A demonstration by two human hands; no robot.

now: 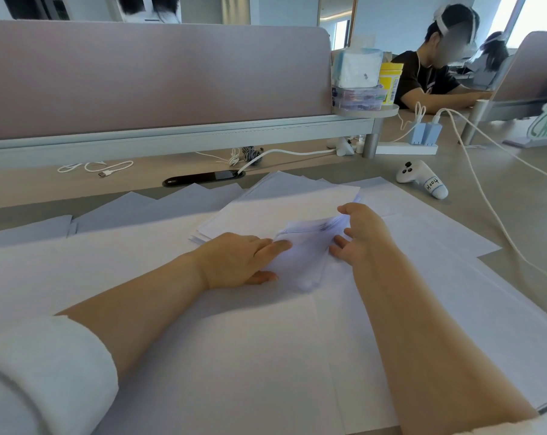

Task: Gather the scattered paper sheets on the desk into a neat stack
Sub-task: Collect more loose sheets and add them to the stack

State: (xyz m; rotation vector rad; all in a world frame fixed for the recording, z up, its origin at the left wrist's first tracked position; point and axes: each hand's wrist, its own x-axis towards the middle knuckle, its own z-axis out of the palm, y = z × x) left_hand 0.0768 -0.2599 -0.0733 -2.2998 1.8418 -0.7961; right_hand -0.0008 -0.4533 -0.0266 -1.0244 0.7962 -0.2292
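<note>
Your left hand (241, 262) lies flat on the paper with its fingers straight. The index fingertip touches the left edge of a small bundle (300, 252) of sheets. Your right hand (365, 233) stands wide at the bundle's right side, thumb above and fingers spread below. As far as the blur allows, it brackets the edges rather than clamps them. Holding the bundle between both hands this way most likely serves to square its edges.

Just behind the bundle sits a thicker pile (266, 211) of white sheets, its edges only roughly aligned. Loose sheets (159, 205) fan out to the left and rear, and more paper covers the table (511, 196) under your forearms. Judge the task as partly done, since much paper lies outside any stack.

A white controller (421, 180) lies near the far right corner of the spread. A white cable (485, 199) runs across the table just beside the paper's right edge. Keep the sheets from catching on it when you sweep them inward. A grey partition (156, 80) closes off the rear of the table.
</note>
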